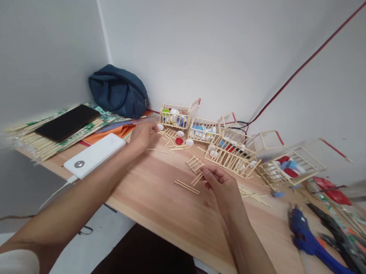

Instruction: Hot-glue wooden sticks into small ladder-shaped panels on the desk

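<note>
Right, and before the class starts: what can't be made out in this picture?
All in the head view:
Left hand: blurred, so any grip is unclear.
Stick: upper end hidden by the right hand.
Bag: contents hidden by its cloth.
Power bank: display too small to read surely.
Right forearm: cut off by the bottom edge.

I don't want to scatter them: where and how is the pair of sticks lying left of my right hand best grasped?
Probably pinch the pair of sticks across its middle, from above and the near side: both lie flat, close together, with bare tabletop before them.
</note>
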`<state>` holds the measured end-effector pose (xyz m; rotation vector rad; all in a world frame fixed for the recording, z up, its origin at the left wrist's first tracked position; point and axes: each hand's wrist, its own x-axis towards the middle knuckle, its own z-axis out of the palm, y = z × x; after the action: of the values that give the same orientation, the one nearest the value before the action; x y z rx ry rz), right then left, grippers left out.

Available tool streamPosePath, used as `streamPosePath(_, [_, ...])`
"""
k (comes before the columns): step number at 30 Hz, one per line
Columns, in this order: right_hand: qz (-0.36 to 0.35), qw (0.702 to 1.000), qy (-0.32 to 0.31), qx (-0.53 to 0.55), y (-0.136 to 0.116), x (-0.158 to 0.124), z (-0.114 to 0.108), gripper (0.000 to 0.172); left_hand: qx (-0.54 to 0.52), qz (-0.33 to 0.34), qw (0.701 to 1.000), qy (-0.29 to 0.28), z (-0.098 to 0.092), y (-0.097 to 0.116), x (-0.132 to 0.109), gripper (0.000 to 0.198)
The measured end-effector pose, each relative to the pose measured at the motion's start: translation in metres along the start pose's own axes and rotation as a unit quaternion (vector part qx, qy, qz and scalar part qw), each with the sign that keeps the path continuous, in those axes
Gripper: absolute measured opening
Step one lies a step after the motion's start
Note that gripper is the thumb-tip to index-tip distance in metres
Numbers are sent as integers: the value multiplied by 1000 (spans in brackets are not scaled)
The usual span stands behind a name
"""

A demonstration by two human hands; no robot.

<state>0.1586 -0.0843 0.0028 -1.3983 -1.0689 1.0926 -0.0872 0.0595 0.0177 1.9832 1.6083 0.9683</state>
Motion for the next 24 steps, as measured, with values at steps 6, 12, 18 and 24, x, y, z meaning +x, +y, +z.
streamPosePath(6, [9,1000,9,7,-3,-1,2,35,64,58,993,-81,28,14,-12,10])
streamPosePath(12, [10,1000,5,13,-4,-2,3,36,108,30,986,-123,40,25,-11,8])
streamPosePath(18, [-1,1000,11,14,0,0,0,34,53,32,991,-121,29,45,-20,10])
streamPosePath(24, [-16,1000,18,13,2,2,-2,33,-237,5,914,-329,32,65,-53,15])
